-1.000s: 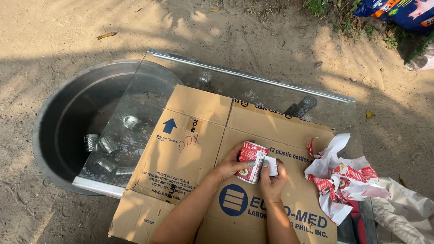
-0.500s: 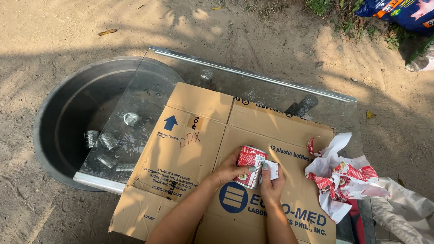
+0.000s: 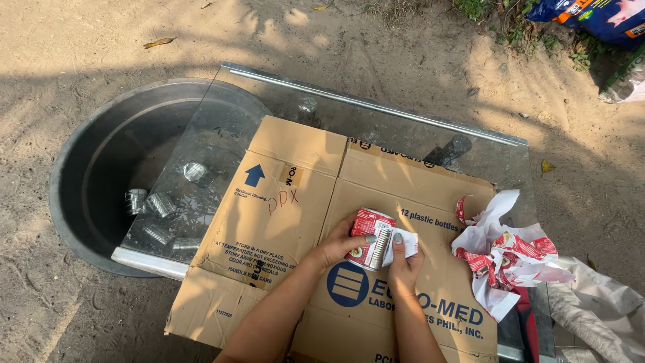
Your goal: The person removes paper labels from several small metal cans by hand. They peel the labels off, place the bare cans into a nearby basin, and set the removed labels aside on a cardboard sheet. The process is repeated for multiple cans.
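A small tin can (image 3: 371,236) with a red paper label lies on its side on flattened brown cardboard (image 3: 295,202). My left hand (image 3: 342,245) grips the can's body from the left. My right hand (image 3: 402,263) pinches the loose white end of the label (image 3: 408,240), which is partly peeled away so the ribbed metal shows. To the right lies a heap of torn red-and-white labels (image 3: 507,259) with another red can (image 3: 465,208) half hidden behind it.
The cardboard rests on a glass tabletop (image 3: 376,121) with a metal edge. A large grey tub (image 3: 114,161) at the left holds several bare metal cans (image 3: 160,204). Sandy ground surrounds everything. A pale sack (image 3: 598,309) lies at the lower right, a blue bag (image 3: 591,17) at the top right.
The view has shifted slightly. My hands stay on the can, and the white label end sits a little further off the metal than a second ago.
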